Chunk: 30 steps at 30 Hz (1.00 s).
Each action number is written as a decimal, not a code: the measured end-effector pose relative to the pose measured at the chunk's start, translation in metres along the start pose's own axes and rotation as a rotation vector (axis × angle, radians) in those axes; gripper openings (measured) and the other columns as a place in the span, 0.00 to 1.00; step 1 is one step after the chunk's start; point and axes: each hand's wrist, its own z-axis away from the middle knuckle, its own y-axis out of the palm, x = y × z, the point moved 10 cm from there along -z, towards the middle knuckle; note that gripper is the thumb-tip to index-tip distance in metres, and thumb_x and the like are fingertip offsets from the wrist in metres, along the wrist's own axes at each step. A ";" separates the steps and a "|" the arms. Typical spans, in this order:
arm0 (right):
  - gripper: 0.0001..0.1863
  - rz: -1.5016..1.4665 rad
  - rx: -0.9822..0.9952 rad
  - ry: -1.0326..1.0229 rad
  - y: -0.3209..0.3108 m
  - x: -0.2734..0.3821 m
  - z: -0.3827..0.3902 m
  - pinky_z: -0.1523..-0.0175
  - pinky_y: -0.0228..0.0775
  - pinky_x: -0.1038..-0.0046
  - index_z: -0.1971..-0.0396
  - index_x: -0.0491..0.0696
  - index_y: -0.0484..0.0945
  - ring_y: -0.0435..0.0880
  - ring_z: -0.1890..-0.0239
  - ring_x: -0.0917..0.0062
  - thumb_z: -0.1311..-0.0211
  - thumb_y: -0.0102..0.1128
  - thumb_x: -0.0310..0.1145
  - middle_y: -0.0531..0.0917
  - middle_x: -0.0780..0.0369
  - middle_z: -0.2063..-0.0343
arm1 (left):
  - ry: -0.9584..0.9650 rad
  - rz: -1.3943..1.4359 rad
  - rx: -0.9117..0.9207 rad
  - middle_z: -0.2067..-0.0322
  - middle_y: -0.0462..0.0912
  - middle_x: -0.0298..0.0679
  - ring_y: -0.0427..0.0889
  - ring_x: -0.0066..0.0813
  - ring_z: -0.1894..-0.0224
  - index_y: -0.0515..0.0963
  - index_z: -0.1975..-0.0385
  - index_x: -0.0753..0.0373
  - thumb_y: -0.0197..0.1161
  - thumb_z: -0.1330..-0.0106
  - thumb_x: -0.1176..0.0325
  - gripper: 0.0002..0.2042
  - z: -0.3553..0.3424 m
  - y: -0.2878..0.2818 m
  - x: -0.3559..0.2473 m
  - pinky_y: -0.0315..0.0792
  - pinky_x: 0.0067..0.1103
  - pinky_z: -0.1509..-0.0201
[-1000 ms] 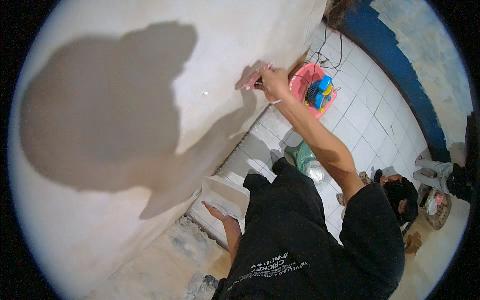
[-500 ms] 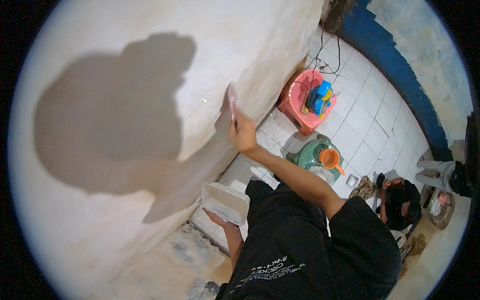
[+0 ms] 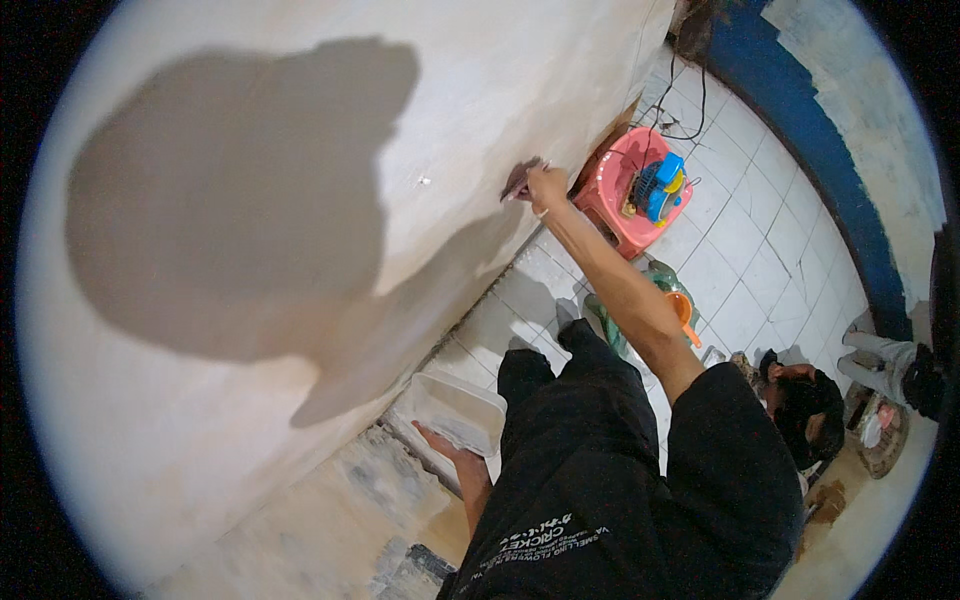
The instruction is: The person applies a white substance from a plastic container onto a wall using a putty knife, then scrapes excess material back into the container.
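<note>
Below the pink stool (image 3: 606, 208) on tiles (image 3: 740, 240), white lettering (image 3: 556, 538) is marking the shirt (image 3: 715, 490). Left of the stool, the right hand (image 3: 546, 187) is pinching a flat tool (image 3: 519, 184) at the wall (image 3: 480, 100); lower-left, the left hand (image 3: 453, 446) is supporting a tray (image 3: 458, 394), grip unclear.

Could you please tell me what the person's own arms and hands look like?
Both the left hand and the right hand are gloveless, with bare forearms. A loose black short sleeve covers the right upper arm. A small pale mark, perhaps a thin band or smear, shows at the right wrist.
</note>
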 end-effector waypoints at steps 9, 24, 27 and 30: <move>0.08 0.181 0.057 -0.242 -0.030 0.169 0.069 0.80 0.69 0.71 0.73 0.36 0.76 0.78 0.82 0.73 0.43 0.52 0.27 0.79 0.58 0.79 | 0.004 0.013 -0.034 0.36 0.54 0.44 0.57 0.44 0.37 0.54 0.37 0.61 0.36 0.33 0.42 0.33 0.007 0.006 0.005 0.52 0.34 0.33; 0.04 -0.034 0.010 0.035 -0.001 -0.004 0.054 0.79 0.71 0.67 0.74 0.34 0.72 0.77 0.81 0.70 0.48 0.49 0.19 0.76 0.58 0.79 | 0.027 0.005 -0.085 0.36 0.55 0.43 0.58 0.43 0.37 0.55 0.37 0.62 0.37 0.32 0.42 0.33 0.031 0.026 0.002 0.52 0.33 0.33; 0.05 -0.111 0.182 0.017 0.016 0.067 0.111 0.73 0.73 0.68 0.73 0.34 0.72 0.78 0.76 0.71 0.48 0.47 0.18 0.78 0.58 0.74 | 0.026 0.000 -0.239 0.38 0.59 0.43 0.61 0.43 0.39 0.57 0.39 0.63 0.38 0.32 0.43 0.32 0.033 0.033 0.004 0.53 0.32 0.34; 0.05 -0.240 0.278 -0.007 0.025 0.147 0.158 0.67 0.74 0.70 0.71 0.35 0.73 0.79 0.71 0.72 0.44 0.47 0.19 0.78 0.58 0.72 | -0.003 0.058 0.002 0.41 0.63 0.43 0.64 0.43 0.41 0.59 0.40 0.63 0.39 0.33 0.42 0.32 0.023 0.053 0.013 0.56 0.32 0.36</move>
